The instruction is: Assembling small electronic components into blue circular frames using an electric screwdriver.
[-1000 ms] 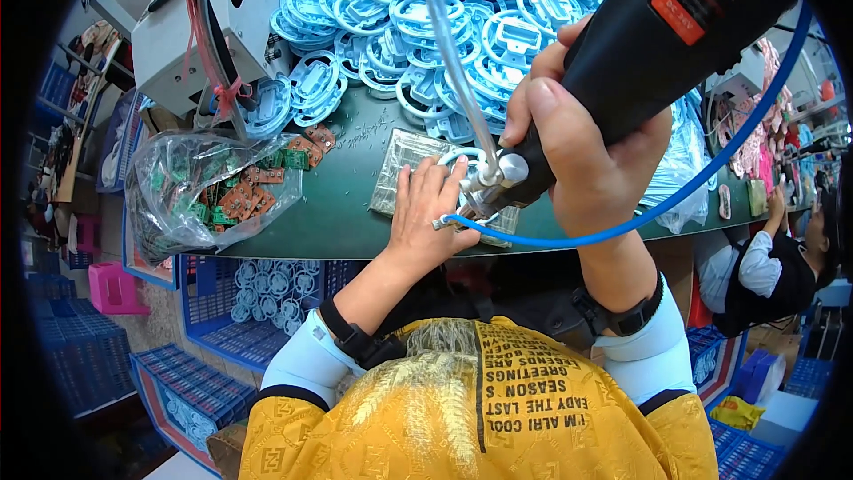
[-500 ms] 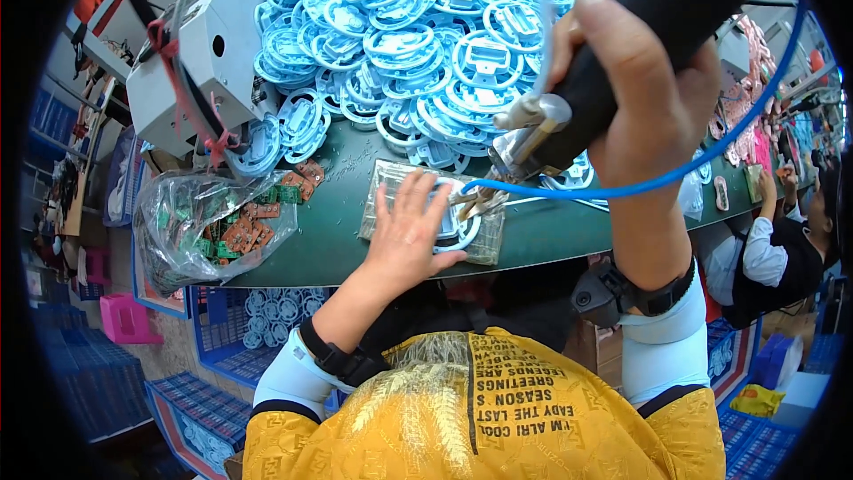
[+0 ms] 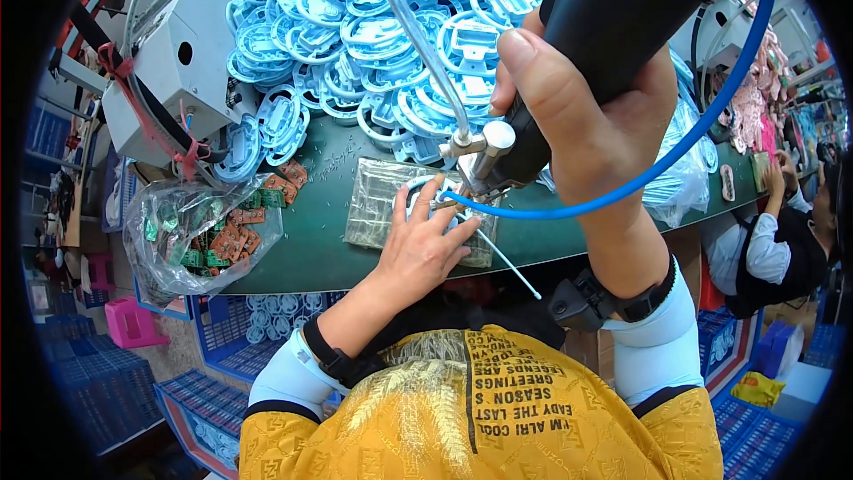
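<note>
A dark green tabletop point(image 3: 311, 258) curves across the view, and a flat rectangular block wrapped in clear brownish film point(image 3: 369, 213) lies near its front edge. On the block is a light-blue plastic ring-shaped part point(image 3: 414, 185), under the left hand point(image 3: 418, 249), whose fingers spread over it without closing around it. The right hand point(image 3: 604, 133) is wrapped firmly around a thick black cylindrical power tool point(image 3: 622, 9), its metal head point(image 3: 489, 147) angled down beside the left fingertips. A blue hose point(image 3: 542, 212) and a clear tube point(image 3: 410, 27) run from that head.

Behind lies a heap of light-blue plastic parts point(image 3: 373, 36); to the left are a clear plastic bag point(image 3: 147, 222) with green and orange circuit boards and a grey metal box point(image 3: 164, 80). Below stand blue plastic crates point(image 3: 222, 351) and a pink plastic stool point(image 3: 133, 324). A co-worker in a dark vest point(image 3: 786, 249) sits at the far right.

The fingers cover much of the ring, so whether the metal head touches it cannot be told. The upper edge crops the tool and heap; the far-side fingers of the right hand are partly hidden.
</note>
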A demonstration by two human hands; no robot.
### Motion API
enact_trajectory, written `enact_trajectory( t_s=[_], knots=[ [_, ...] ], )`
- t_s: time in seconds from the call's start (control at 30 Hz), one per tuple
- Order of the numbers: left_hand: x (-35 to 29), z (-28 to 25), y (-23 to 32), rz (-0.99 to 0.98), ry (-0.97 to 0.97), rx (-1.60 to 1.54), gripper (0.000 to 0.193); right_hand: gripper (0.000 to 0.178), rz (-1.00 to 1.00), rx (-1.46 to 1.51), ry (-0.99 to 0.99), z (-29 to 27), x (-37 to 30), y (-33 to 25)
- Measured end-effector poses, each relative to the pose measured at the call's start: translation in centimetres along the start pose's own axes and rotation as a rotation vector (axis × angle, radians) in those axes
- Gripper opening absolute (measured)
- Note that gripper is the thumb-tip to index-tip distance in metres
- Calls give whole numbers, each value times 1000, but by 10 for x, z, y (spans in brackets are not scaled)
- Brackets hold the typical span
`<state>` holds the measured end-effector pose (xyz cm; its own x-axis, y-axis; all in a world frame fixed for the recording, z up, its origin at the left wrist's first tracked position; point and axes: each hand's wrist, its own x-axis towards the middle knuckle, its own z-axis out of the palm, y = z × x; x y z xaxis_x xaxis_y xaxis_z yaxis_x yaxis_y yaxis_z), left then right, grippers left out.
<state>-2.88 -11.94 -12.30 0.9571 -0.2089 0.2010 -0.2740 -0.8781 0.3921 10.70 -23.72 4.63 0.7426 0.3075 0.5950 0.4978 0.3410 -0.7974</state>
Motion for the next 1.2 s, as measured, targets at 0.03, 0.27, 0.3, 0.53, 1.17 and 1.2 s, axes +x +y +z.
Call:
enact_trajectory(
  t_s=[0.03,0.27,0.3,0.53,1.17,1.2],
  knots=[
    [0,0,0,3,0,0,47,40,2,1,0,0,-1,2],
    [3,-4,2,20,19,9,47,35,-81,60,32,-5,-15,13],
    [3,-4,1,15,17,8,47,35,-53,67,60,-4,-16,16],
    [-1,-3,-3,0,-48,51,50,38,-53,-114,-39,-9,-2,8],
    [-62,-55,-36,-91,364,-105,74,31,-132,-266,77,-45,25,28],
    [-65,-54,-38,-103,367,-90,74,30,-112,-252,80,-45,25,29]
  ],
)
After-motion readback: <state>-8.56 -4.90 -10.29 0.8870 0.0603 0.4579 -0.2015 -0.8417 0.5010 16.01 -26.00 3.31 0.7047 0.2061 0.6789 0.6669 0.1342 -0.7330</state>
